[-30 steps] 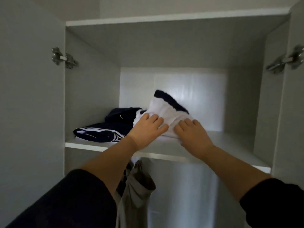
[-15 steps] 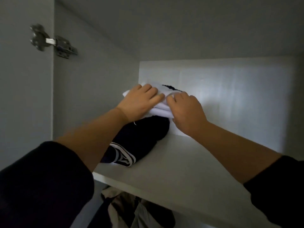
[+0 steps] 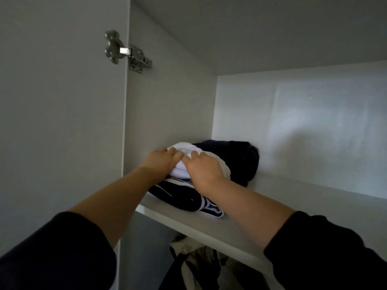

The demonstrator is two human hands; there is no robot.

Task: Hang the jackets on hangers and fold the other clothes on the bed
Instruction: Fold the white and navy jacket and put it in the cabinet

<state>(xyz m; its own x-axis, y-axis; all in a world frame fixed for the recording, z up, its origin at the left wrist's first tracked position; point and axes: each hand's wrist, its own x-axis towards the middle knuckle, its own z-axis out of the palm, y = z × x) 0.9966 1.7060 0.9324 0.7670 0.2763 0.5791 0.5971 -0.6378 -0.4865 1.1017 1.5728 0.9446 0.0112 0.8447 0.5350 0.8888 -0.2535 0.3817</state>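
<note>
Folded white garment (image 3: 182, 149) is sitting at centre frame, topping a navy striped garment (image 3: 180, 195) on the wardrobe shelf (image 3: 230, 227), hard by the left wall. Both palms are lying directly on it: left hand (image 3: 165, 162) is covering the wall-side end, right hand (image 3: 204, 170) the end toward mid-frame. Fingers are lying mostly flat, pressing, not pinching. The stack's long axis is running lower right to upper left; releasing probably means drawing straight back toward the bottom of the frame.
</note>
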